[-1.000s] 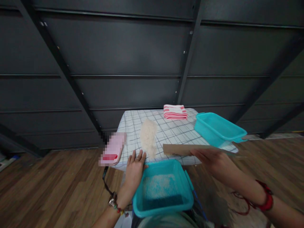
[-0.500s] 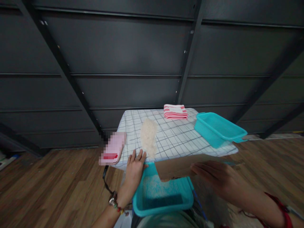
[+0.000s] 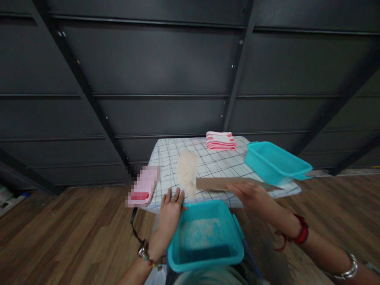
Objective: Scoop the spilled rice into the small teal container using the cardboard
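A heap of rice-like pale grains (image 3: 187, 168) lies on the checked cloth, trailing toward the near table edge. My right hand (image 3: 249, 194) grips a long piece of brown cardboard (image 3: 212, 183), whose left end stands beside the lower part of the heap. My left hand (image 3: 172, 209) lies with fingers spread on the cloth's near edge, its thumb by the rim of a turquoise tub (image 3: 204, 264). Below the table edge, this near tub has a thin scatter of grains on its bottom.
A second turquoise tub (image 3: 276, 162) stands at the table's right end. Toward the back lies a folded pink-and-white towel (image 3: 221, 141). A pink, partly blurred phone-like object (image 3: 144, 186) is at the left edge of the checked cloth (image 3: 166, 148). Dark panels (image 3: 163, 114) rise behind.
My right hand has moved the cardboard from over the near tub up and away onto the cloth, beside the grains. My left hand stays in nearly the same place.
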### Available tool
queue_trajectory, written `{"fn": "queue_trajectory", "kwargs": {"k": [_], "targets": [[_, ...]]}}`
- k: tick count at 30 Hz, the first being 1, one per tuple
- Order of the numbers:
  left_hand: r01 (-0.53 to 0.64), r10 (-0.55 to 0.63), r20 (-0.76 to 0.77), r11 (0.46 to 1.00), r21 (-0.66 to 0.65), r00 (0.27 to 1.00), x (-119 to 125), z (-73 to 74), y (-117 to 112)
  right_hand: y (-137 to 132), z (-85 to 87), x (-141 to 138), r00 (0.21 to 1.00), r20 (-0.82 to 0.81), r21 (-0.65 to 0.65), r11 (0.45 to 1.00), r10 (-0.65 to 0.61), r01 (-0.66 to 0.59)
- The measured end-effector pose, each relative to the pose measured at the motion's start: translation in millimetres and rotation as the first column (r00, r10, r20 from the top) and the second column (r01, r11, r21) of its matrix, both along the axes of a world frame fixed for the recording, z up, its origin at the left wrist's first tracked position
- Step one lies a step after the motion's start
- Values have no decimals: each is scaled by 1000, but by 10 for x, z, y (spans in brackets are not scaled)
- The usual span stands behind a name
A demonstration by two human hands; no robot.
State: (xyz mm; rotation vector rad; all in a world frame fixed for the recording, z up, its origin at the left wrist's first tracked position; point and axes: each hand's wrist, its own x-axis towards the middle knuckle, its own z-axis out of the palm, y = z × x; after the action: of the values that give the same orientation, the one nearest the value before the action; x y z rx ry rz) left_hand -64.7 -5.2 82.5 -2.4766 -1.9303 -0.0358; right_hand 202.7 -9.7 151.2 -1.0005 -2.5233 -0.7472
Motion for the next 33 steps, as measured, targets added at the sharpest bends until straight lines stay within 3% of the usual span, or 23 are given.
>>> {"fn": "queue_trajectory", "kwargs": {"k": [7, 12, 17, 23, 27, 33], "targets": [[2, -2, 6, 1000, 8, 1000, -8, -13, -1, -39, 39, -9, 994, -60, -100, 990, 92, -98], [-3, 3, 7, 1000, 9, 1000, -15, -45, 5, 0, 40, 132, 996, -87, -71, 997, 7, -14], [5, -6, 16, 1000, 29, 1000, -17, -72, 12, 430, 52, 191, 984, -64, -64, 985, -167, 163], [-5, 5, -3, 1000, 14, 1000, -14, -53, 6, 997, 148, -97, 943, 68, -220, 917, -325, 332], [3, -3, -10, 999, 34, 1000, -17, -62, 0, 1151, 116, -202, 955, 79, -265, 918, -285, 296], [8, -8, 13, 999, 51, 1000, -21, -81, -2, 1038, -7, -70, 986, 27, -262, 950, -167, 168]]}}
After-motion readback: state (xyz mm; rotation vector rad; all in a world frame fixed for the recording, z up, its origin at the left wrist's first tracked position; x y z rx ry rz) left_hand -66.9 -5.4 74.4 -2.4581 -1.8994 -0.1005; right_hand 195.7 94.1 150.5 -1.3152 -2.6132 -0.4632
